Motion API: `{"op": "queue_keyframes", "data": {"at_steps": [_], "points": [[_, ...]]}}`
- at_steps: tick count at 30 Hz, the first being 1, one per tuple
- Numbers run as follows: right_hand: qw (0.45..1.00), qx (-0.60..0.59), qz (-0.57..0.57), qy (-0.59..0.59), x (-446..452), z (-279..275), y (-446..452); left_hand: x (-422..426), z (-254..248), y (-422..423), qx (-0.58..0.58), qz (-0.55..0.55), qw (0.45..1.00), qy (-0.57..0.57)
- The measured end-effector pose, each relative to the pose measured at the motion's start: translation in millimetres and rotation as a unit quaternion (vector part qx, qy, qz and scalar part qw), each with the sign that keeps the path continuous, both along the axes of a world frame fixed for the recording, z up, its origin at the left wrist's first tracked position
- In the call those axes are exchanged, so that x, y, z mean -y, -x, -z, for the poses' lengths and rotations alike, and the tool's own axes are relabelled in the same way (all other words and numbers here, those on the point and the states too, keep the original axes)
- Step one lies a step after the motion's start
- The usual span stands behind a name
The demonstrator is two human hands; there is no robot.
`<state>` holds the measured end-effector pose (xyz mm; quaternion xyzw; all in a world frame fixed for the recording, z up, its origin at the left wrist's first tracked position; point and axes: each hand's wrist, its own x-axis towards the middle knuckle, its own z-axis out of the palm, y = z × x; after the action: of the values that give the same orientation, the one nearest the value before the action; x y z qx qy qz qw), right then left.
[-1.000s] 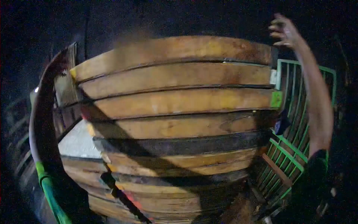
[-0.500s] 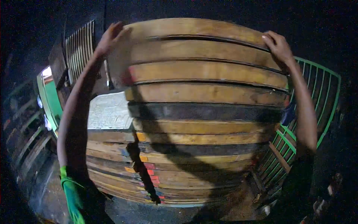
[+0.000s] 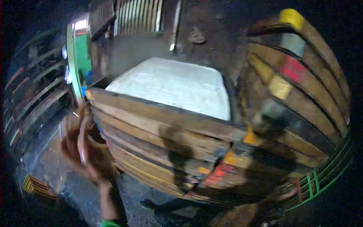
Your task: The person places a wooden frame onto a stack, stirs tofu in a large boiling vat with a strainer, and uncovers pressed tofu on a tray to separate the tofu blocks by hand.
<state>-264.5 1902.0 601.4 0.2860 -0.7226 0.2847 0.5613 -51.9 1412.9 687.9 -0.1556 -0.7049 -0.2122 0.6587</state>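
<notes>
My left hand [image 3: 86,151] is raised beside the near left corner of the lower stack of wooden frames [image 3: 151,130]. It is smeared by motion, but its fingers look stretched and apart, with nothing seen in them. A white, slightly wrinkled surface [image 3: 172,85] fills the top frame of this stack. At the right, a taller stack of wooden frames [image 3: 302,102] stands close against it, its side marked with yellow, red and pale paint patches. My right hand is out of view.
Green metal bars [image 3: 314,189] stand at the lower right. Slatted racks [image 3: 38,102] line the left side near a green panel [image 3: 81,56]. A ribbed panel [image 3: 138,17] leans at the back. A small slatted yellowish piece [image 3: 38,187] lies on the dark floor [image 3: 132,193].
The view has turned left, bringing the white-topped stack to the middle. My left hand has left the taller stack's top frame and come down to the left. My right hand has gone from view.
</notes>
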Motion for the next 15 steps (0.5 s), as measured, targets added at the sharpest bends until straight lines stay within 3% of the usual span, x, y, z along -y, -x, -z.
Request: {"op": "queue_keyframes", "data": {"at_steps": [1,2,4,5,7,8,9,11,15], "points": [[0.985,0.153,-0.081,-0.029,60.3,73.4,7.7,25.4,68.5,-16.2,0.078,-0.062,0.995,-0.020],[0.935,0.316,-0.148,-0.058,123.0,145.5,9.8,50.1,142.3,-33.3,0.181,-0.122,0.975,-0.035],[0.775,0.572,-0.229,-0.137,235.4,294.5,-2.6,94.1,276.5,-83.3,0.398,-0.190,0.896,-0.056],[0.692,0.654,-0.249,-0.177,282.7,350.8,-11.5,109.7,336.4,-118.5,0.501,-0.200,0.838,-0.085],[0.523,0.770,-0.260,-0.256,367.1,440.2,-33.5,127.8,426.7,-191.8,0.677,-0.108,0.655,-0.317],[0.458,0.797,-0.258,-0.297,404.9,464.2,-45.0,144.3,436.2,-234.7,0.669,-0.146,0.628,-0.369],[0.402,0.812,-0.254,-0.340,442.2,484.7,-52.1,154.5,444.4,-278.6,0.754,-0.143,0.532,-0.359],[0.321,0.815,-0.244,-0.416,522.0,501.5,-68.5,162.4,468.2,-357.2,0.815,-0.121,0.406,-0.395],[0.261,0.768,-0.264,-0.522,747.3,510.4,-103.5,219.4,533.0,-443.4,0.515,-0.198,0.516,-0.656]]}}
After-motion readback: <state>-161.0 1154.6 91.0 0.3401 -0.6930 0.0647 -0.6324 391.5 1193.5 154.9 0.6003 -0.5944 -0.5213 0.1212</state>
